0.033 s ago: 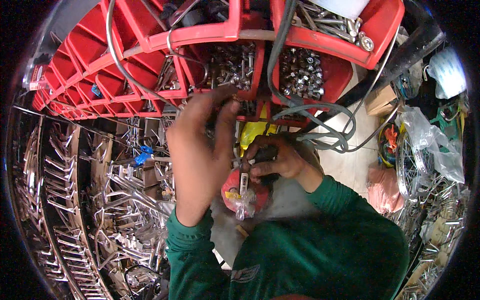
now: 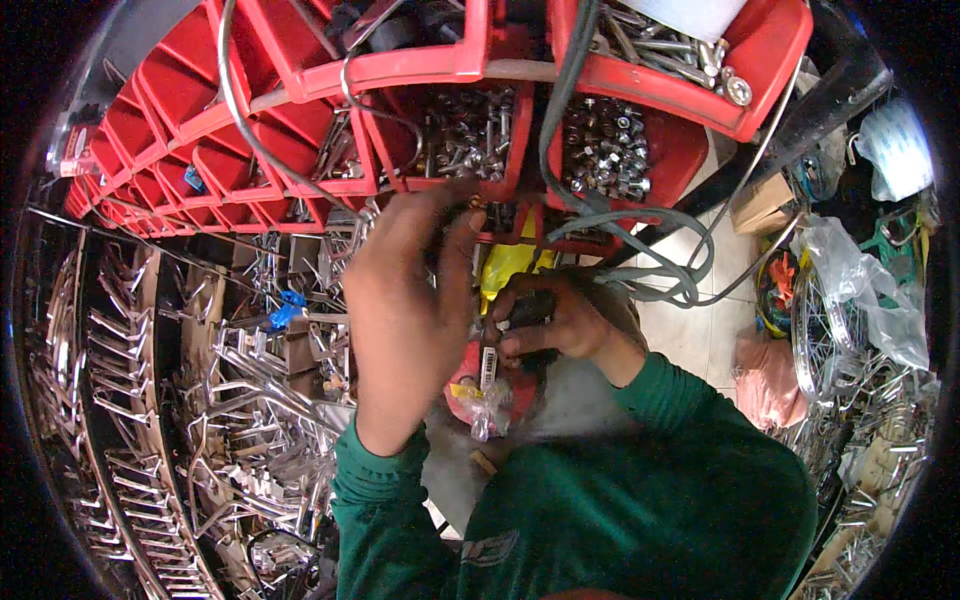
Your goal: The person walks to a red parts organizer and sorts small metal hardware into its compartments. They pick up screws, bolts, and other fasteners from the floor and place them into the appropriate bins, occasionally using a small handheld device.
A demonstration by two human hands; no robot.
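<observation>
My left hand (image 2: 405, 300) is raised at the front of the red bins. Its thumb and forefinger close on a small brass-coloured piece (image 2: 475, 203), too small to name. To the right and lower, the fingers of my right hand (image 2: 570, 325) curl round a black object (image 2: 530, 308) whose kind I cannot make out. Just below my fingers a white printed label (image 2: 488, 368) and a clear plastic packet (image 2: 484, 408) lie over a round red thing (image 2: 462, 402). Beyond my right hand is a yellow plastic wrapper (image 2: 510, 265).
Red bins (image 2: 400, 78) with bolts (image 2: 470, 150) and nuts (image 2: 610, 150) stand in rows ahead. Grey cable (image 2: 650, 250) hangs looped at their right. Metal levers and rods (image 2: 265, 360) crowd the left; wheel rims (image 2: 815, 340) and plastic bags (image 2: 880, 290) lie right.
My left hand has shifted slightly to the right, with its thumb and forefinger still together at the bin front. My right hand stays in nearly the same place.
</observation>
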